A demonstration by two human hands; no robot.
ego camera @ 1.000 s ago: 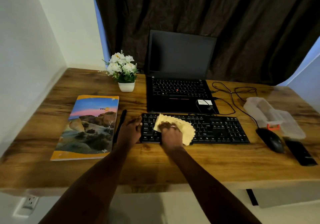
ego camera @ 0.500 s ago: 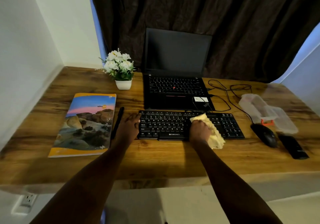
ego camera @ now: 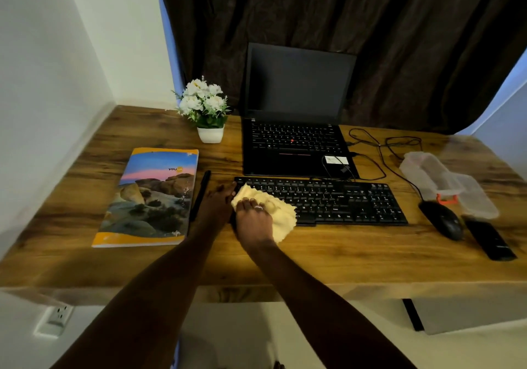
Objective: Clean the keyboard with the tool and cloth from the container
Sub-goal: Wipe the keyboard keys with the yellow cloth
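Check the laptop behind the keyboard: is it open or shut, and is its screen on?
Open, screen off. The laptop's lid stands upright behind its exposed keys, and the display is uniformly dark.

Dim room, soft focus, wide-angle edge bending, daylight behind curtain [ego camera: 370, 26].

Home desk nook, looks like a bedroom or study corner. Wood-grain desk [ego camera: 313, 260] pushed against plain white walls, dark curtain [ego camera: 370, 26] over a window behind it. Open laptop [ego camera: 293, 112], separate black keyboard [ego camera: 356, 200], wired mouse [ego camera: 442, 220], small potted white flowers [ego camera: 205, 106], a glossy book [ego camera: 151, 197], wall socket [ego camera: 54, 320] low down on the left.
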